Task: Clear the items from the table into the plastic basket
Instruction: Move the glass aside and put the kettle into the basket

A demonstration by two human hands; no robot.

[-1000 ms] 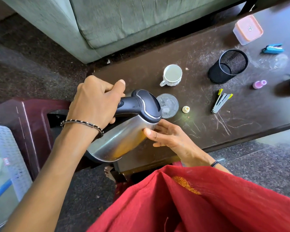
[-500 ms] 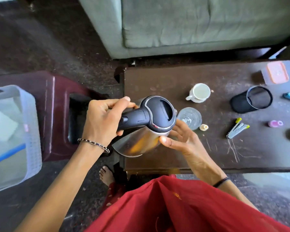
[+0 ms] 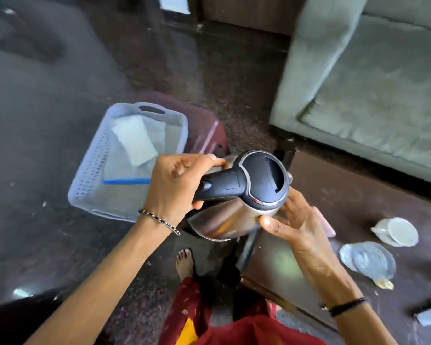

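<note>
A steel kettle [image 3: 224,220] with a black lid and handle hangs in the air over the table's left end, tilted. My left hand [image 3: 177,181] grips its black handle. My right hand [image 3: 291,225] cups the kettle's steel side from the right. The pale plastic basket [image 3: 90,175] stands to the left on a dark red stool [image 3: 207,135], holding a white pad and a clear bag with a blue strip. On the dark table [image 3: 353,195] lie a white cup [image 3: 398,231] and a clear glass lid [image 3: 368,260].
A grey-green sofa [image 3: 373,90] runs along the far right, close behind the table. My bare foot [image 3: 184,263] and red clothing are below the kettle. Small items show at the right edge of the table. Dark stone floor surrounds the stool.
The kettle has travelled left, off the table's end toward the basket, held by both hands. The view has swung left, so the basket is now fully in sight.
</note>
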